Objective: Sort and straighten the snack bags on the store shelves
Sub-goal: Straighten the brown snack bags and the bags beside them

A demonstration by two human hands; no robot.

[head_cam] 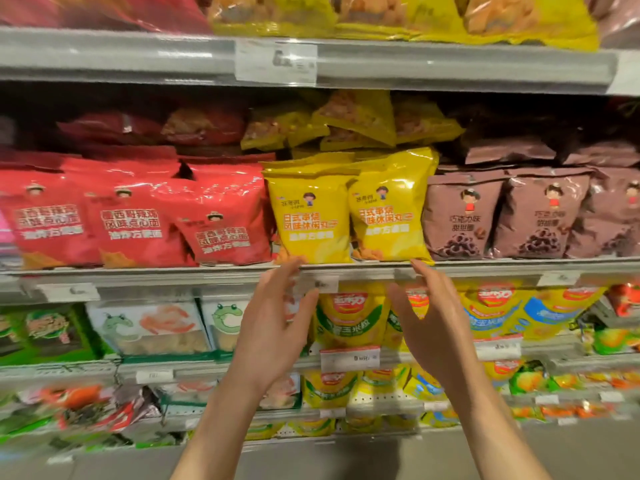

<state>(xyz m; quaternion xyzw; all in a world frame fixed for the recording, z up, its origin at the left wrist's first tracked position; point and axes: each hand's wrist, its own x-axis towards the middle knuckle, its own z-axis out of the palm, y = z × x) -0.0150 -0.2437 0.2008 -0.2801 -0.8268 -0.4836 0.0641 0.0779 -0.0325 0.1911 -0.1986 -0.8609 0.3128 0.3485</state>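
This is a shop, a snack aisle in a food store. Grey metal shelves [450, 69] run across the view in tiers, each packed with many copies of the same sealed bag facing outward. Price tags [276, 62] sit in the rail on the shelf edges. Below the top tag, yellow bags [349, 209] stand in a row, with red bags [131, 216] to their left and brown bags [502, 216] to their right. Under these, lower tiers hold more bright packets [349, 320] with further tags [349, 358] on their edges.

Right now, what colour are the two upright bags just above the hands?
Yellow bags, head view.
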